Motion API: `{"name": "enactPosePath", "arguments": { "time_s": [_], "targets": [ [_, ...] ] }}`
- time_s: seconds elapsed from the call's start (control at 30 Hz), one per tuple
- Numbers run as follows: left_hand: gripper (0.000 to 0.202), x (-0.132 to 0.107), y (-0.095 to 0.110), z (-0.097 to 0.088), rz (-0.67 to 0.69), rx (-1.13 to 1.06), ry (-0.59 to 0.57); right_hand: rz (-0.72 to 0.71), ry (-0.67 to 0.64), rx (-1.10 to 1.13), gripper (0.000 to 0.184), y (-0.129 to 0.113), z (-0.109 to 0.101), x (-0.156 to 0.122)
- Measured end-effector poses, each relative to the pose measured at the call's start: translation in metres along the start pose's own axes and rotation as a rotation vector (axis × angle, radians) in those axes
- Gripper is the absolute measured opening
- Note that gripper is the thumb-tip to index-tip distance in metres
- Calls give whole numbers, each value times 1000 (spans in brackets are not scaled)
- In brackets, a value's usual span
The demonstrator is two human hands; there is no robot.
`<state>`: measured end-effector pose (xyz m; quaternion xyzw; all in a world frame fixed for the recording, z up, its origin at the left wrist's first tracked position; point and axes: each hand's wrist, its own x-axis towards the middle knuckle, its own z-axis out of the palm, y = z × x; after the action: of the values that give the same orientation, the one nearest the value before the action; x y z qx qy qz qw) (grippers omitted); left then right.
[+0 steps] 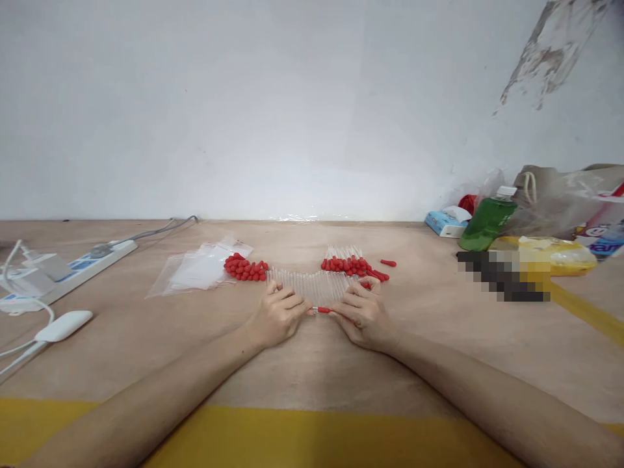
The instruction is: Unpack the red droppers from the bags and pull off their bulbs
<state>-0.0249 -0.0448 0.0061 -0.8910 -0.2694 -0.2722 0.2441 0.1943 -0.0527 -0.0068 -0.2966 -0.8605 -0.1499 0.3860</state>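
My left hand [279, 313] and my right hand [361, 312] meet at the middle of the wooden table [312, 364], fingers pinched together. Between their fingertips is a thin clear glass tube with a small red rubber cap [324, 310] at its end; the right fingers pinch the cap, the left fingers pinch the tube. Just behind the hands lies a row of clear glass tubes [312, 285]. A pile of red rubber caps [245, 268] sits behind the left hand. A second pile of red caps [347, 264] lies behind the right hand.
Clear plastic bags [195, 270] lie at the left. A white power strip [82, 266] with chargers and cables sits far left. At the right stand a green bottle [487, 221], a tissue pack [446, 223] and several bags [570, 201]. Yellow tape [312, 435] runs along the near edge.
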Motion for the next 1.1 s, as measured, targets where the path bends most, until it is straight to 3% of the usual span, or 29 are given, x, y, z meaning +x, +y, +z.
{"name": "enactPosePath", "arguments": {
  "time_s": [0.27, 0.37, 0.5, 0.63, 0.73, 0.8, 0.97, 1.1],
  "targets": [
    [22, -3, 1, -1, -22, 7, -17, 2, 10, 19, 14, -1, -1, -3],
    [23, -15, -15, 1, -154, -35, 4, 72, 65, 38, 13, 12, -3, -8],
    [26, -28, -47, 0, -533, -61, 60, 425, 253, 123, 21, 54, -7, -14],
    [28, -28, -62, 5, -581, -47, 34, 819, 331, 119, 31, 107, -12, -21],
    [30, -26, -61, 14, -573, -68, 27, 993, 244, 106, 35, 135, -13, -30],
    [30, -26, -60, 19, -590, -83, 19, 1025, 169, 129, 35, 142, -14, -35],
    [23, -24, -51, 20, -568, -123, -5, 975, -106, 63, 26, 137, -15, -33],
    [26, -21, -42, 14, -578, -175, -43, 933, -188, -12, 33, 136, -15, -30]
  ]
}}
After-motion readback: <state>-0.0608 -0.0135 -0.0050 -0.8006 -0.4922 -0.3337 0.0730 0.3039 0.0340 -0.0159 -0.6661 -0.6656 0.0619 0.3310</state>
